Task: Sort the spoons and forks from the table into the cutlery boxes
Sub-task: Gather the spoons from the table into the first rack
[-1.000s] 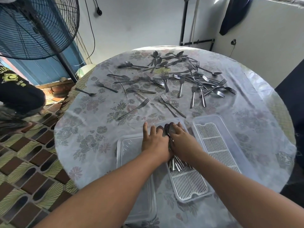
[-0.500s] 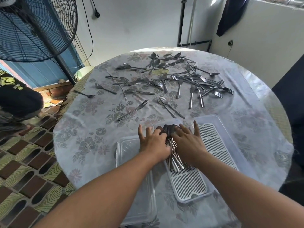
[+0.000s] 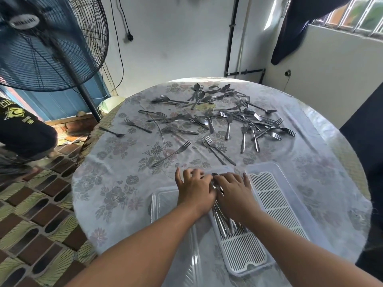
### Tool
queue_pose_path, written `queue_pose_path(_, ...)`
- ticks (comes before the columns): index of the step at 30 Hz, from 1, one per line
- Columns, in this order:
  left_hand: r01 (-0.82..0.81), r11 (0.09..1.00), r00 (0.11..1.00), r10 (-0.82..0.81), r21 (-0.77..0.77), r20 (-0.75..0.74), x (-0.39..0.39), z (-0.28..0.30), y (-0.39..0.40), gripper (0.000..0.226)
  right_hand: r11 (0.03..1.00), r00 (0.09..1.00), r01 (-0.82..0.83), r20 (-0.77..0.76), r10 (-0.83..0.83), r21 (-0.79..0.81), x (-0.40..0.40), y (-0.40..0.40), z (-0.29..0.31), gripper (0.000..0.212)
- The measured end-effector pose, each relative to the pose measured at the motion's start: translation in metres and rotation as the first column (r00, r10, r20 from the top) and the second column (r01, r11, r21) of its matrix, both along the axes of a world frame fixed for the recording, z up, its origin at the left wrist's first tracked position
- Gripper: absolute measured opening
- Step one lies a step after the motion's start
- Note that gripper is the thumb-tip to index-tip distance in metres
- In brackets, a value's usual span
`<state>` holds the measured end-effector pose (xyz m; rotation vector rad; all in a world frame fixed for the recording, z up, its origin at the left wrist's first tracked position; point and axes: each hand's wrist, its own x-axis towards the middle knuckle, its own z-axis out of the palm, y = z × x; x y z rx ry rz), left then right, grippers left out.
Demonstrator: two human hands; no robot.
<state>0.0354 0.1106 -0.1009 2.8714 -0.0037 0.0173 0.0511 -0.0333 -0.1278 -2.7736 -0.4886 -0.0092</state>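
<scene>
Both grips, left hand [image 3: 194, 189] and right hand [image 3: 234, 190], now lie flatter on the bunched steel spoons [image 3: 222, 222], fingers spread, clutching nothing. White slotted cutlery box [image 3: 244, 251] has its batch; scattered forks [image 3: 244, 127] remain on the counter [image 3: 116, 183].

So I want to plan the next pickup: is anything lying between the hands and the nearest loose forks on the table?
Nothing visible blocks the way. Only bare floral tablecloth lies between the left hand, the right hand and the nearest steel forks.
</scene>
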Motion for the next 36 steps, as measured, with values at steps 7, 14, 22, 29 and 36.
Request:
queue_pose_path(7, -0.174, 0.917, 0.966, 0.229, -0.359, 0.116, 0.025, 0.021, 0.031, 0.024, 0.863, 0.982, 0.186, -0.056, -0.181, 0.47, 0.019, 0.034, 0.017, 0.03)
queue_pose_path(14, -0.246, 0.793, 0.933, 0.349, -0.557, 0.084, 0.055, 0.045, 0.1, 0.014, 0.641, 0.947, 0.318, -0.197, -0.255, 0.699, 0.049, 0.102, 0.036, 0.02)
queue_pose_path(22, -0.17, 0.799, 0.965, 0.252, -0.576, 0.065, 0.104, 0.057, 0.223, 0.018, 0.508, 0.893, 0.446, -0.325, -0.312, 0.737, 0.086, 0.231, 0.048, 0.012)
queue_pose_path(29, -0.039, 0.875, 0.997, 0.068, -0.482, 0.043, 0.167, 0.06, 0.307, 0.017, 0.341, 0.798, 0.57, -0.403, -0.449, 0.748, 0.121, 0.312, 0.064, 0.01)
queue_pose_path(36, 0.108, 0.869, 0.993, -0.115, -0.482, 0.015, 0.221, 0.051, 0.3, 0.016, 0.313, 0.722, 0.648, -0.431, -0.541, 0.694, 0.16, 0.308, 0.051, 0.017)
